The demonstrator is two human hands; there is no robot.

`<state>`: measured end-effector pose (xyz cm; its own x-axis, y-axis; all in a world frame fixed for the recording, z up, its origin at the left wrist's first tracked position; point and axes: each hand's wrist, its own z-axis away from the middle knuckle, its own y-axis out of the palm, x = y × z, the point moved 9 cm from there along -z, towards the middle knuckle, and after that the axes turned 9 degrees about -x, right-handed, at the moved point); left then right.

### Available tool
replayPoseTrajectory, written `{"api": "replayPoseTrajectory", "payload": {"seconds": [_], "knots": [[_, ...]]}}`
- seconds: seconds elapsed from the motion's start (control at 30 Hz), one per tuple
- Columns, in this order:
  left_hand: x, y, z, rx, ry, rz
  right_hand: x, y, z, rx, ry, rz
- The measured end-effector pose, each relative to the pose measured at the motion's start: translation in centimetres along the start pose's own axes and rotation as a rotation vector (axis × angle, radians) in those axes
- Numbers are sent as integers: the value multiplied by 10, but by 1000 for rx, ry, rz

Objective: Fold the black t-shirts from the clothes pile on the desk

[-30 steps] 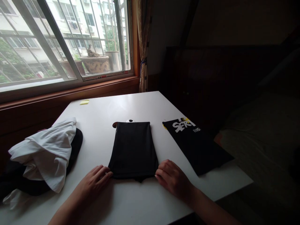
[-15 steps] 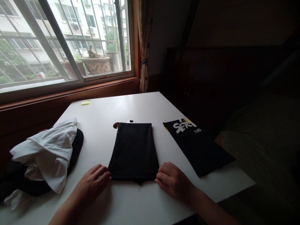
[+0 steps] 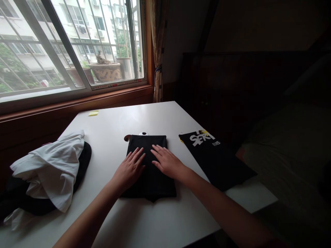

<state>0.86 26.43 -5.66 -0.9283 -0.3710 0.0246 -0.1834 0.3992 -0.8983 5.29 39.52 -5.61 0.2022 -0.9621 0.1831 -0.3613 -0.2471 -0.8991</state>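
Observation:
A black garment [image 3: 155,186], folded into a neat rectangle, lies flat on the white table in front of me. My left hand [image 3: 131,168] rests on its left half, fingers stretched out and pointing away from me. On the upper right part of the same cloth, my right hand [image 3: 167,161] lies flat with its fingers apart. Neither hand grips anything. Parts of the garment are hidden under both hands and wrists.
Right of the garment lies a folded black shirt [image 3: 219,162] with white lettering. A heap holds a white cloth [image 3: 55,165] and dark clothes at the left. Sticky notes [image 3: 93,113] lie near the far edge of the white table [image 3: 144,117]. A window [image 3: 103,41] is behind.
Both hands have let go of the garment's near corners. They have moved forward and inward onto its top, with fingers now spread flat.

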Motion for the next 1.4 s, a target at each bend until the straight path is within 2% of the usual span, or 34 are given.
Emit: {"api": "replayPoseTrajectory", "payload": {"seconds": [0.13, 0.23, 0.33, 0.43, 0.53, 0.63, 0.7, 0.83, 1.0, 1.2, 1.4], "knots": [[14, 27, 2, 33, -108, -16, -46, 29, -11, 116, 181, 89], [19, 31, 10, 31, -145, -9, -90, 28, -3, 111, 388, 177], [21, 31, 14, 51, -164, -21, -115, 23, 4, 101, 489, 213], [16, 28, 12, 56, -166, -41, -114, 17, -1, 40, 496, 222], [6, 23, 3, 66, -125, -49, -92, 16, -18, -40, 409, 187], [2, 25, -16, 90, -104, -28, -66, 27, -35, -49, 293, 130], [12, 31, -31, 102, -164, -20, -59, 38, -42, -19, 287, 108], [48, 52, -50, 103, -346, -51, -68, 53, -39, 16, 353, 107], [83, 70, -44, 116, -513, -55, -92, 52, -25, 40, 419, 133], [98, 73, -30, 129, -609, -54, -101, 48, -17, 63, 432, 138], [101, 70, -18, 142, -618, -51, -103, 41, -8, 38, 416, 152]]}}
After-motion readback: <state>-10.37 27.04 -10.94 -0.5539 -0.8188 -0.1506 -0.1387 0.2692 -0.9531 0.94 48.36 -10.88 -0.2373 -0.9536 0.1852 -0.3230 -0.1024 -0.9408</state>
